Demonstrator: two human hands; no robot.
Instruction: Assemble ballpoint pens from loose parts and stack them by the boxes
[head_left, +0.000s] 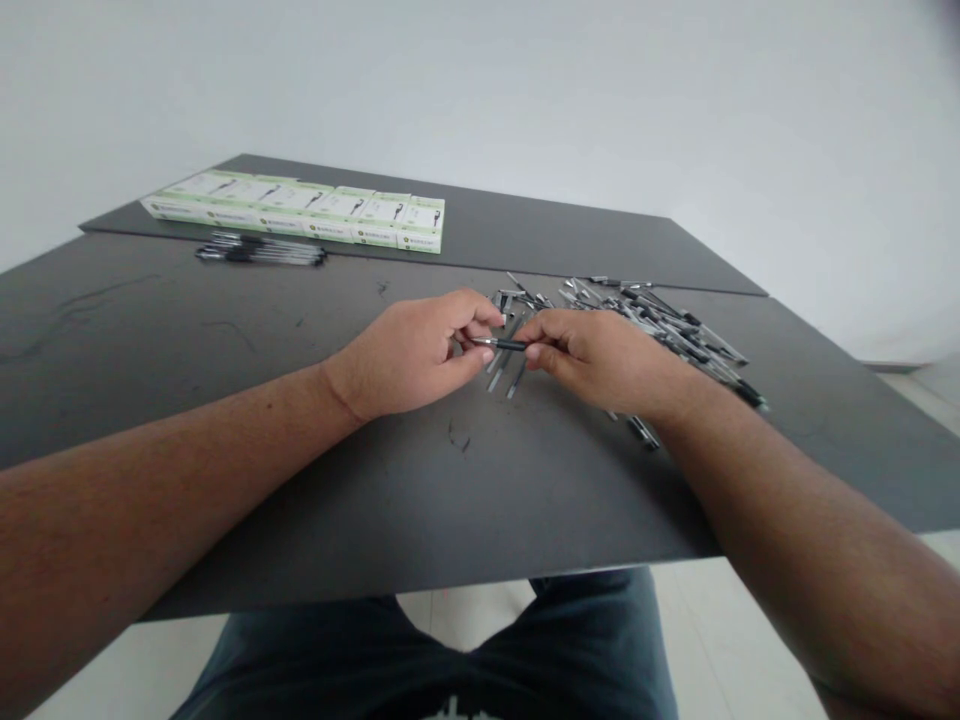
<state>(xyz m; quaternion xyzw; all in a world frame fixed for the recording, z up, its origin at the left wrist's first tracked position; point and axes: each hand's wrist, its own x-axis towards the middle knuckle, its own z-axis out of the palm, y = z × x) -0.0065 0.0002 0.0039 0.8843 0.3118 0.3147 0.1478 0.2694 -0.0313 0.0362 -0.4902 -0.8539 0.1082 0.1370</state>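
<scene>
In front of me a pen (pixel 510 344) with a black grip and a silver tip lies level between my hands. My right hand (pixel 600 355) pinches its black part between thumb and fingers; the rest of the barrel is hidden in that hand. The fingers of my left hand (pixel 420 350) curl around the tip end, with the thumb along its lower side. Below the pen, several thin refills or pen tubes (pixel 516 378) lie on the table. A heap of clear and black pen parts (pixel 675 330) spreads behind and beside my right hand, partly covered by it.
Green-and-white boxes (pixel 405 222) printed with pens stand in a row at the back left of the dark grey table (pixel 360 520). A bundle of pens (pixel 262 250) lies in front of them. A seam crosses the tabletop, and a pale wall rises behind.
</scene>
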